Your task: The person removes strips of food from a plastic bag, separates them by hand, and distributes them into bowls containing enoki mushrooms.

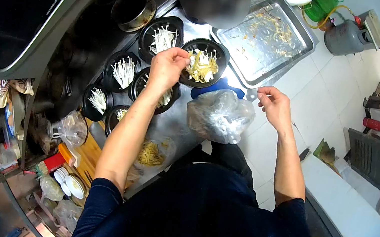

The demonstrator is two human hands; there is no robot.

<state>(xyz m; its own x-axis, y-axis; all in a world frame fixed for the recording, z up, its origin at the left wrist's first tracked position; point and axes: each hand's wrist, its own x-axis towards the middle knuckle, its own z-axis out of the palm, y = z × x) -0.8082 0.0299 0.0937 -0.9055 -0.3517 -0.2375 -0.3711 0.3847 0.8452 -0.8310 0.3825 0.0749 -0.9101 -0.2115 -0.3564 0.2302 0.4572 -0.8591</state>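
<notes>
My left hand (170, 64) is over the rim of a black bowl (226, 54). Its thumb and fingers are pinched together; what they hold, if anything, is too small to make out. Yellow strips (202, 68) lie over white enoki mushrooms in that bowl. Right of it, by the tray's near corner, hovers my right hand (276, 107), fingers loosely curled, thumb and forefinger apart, nothing visible between them. Between my hands sits a clear plastic bag (221, 115) with unclear contents, over a blue object (218, 89). Another black bowl with enoki mushrooms (164, 41) stands beside the first.
Several more black bowls with enoki mushrooms (123, 72) crowd the steel counter at left. A metal tray (254, 69) with scattered scraps lies at right. Yellow strips (150, 154) rest on plastic near my body. A dark pot (134, 10) and a gas cylinder (345, 39) stand farther off.
</notes>
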